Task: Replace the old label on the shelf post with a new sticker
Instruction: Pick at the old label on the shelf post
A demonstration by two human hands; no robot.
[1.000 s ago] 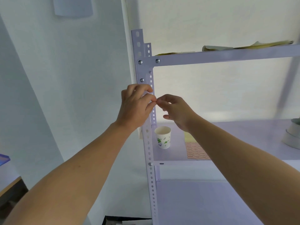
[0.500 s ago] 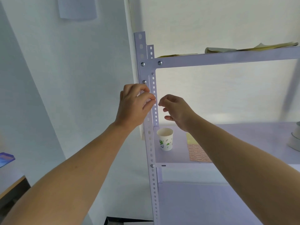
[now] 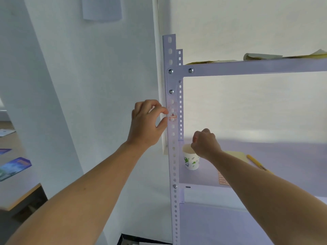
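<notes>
Two hands up at the shelf. Left hand (image 3: pixel 146 126) sits at the left edge of the post (image 3: pixel 174 156), thumb and forefinger apart, tips against the edge beside the label (image 3: pixel 172 116). Label is small, pale, red print with a triangle on top, stuck flat on the post's front face below the third bolt. Right hand (image 3: pixel 206 144) is curled in a fist just over the cup (image 3: pixel 192 160); can't tell if it holds anything

Whether the right hand (image 3: pixel 205 144) holds anything is hidden by its knuckles.
</notes>
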